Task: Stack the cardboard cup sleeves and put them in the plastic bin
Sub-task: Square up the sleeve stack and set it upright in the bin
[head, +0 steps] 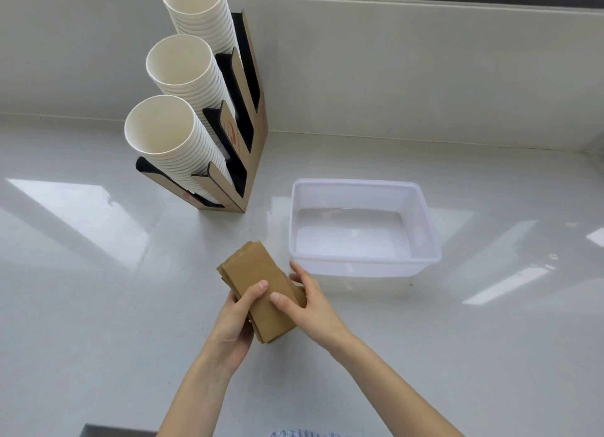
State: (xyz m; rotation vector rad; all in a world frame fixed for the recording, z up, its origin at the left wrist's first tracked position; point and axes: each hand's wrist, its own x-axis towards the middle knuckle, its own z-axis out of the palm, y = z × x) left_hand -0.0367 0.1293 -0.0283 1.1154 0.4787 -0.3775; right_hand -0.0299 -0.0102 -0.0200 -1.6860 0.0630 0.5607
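A stack of flat brown cardboard cup sleeves is held over the white counter, just left of the plastic bin. My left hand grips the stack from its left side, thumb on top. My right hand holds the right side, thumb on the top sleeve and fingers along the edge. The clear plastic bin stands on the counter to the right of the stack, with nothing inside it.
A cardboard cup dispenser with three tilted columns of white paper cups stands at the back left against the wall. The glossy white counter spreads all around.
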